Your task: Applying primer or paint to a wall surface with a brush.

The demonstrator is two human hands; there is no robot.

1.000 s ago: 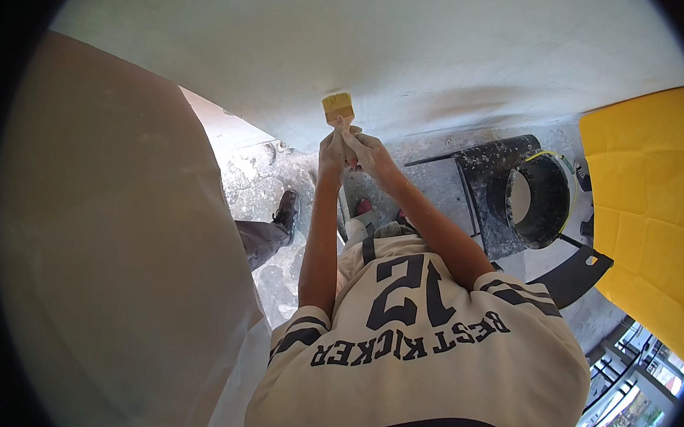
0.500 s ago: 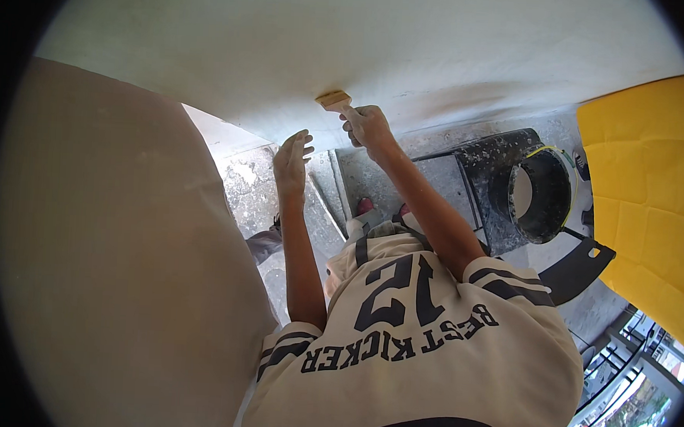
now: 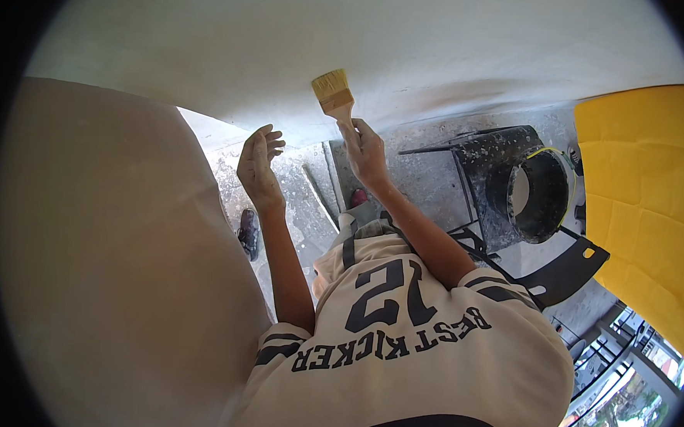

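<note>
My right hand (image 3: 367, 151) grips the handle of a flat paintbrush (image 3: 333, 93) with yellow bristles, which press against the white wall (image 3: 382, 38) ahead of me. My left hand (image 3: 257, 166) hangs free a little to the left and lower, fingers loosely curled, holding nothing and close to the same wall. Both arms reach up from my pale short-sleeved shirt (image 3: 412, 356) at the bottom of the view.
A beige wall surface (image 3: 115, 263) fills the left side. Below on the splattered concrete floor (image 3: 430, 152) stands a black bucket (image 3: 540, 194) on a dark metal stand (image 3: 484, 163). A yellow panel (image 3: 644, 198) lies at right, railings (image 3: 613, 359) at lower right.
My left hand let go of the brush and dropped away to the left. My right hand kept the brush and moved it up along the white wall.
</note>
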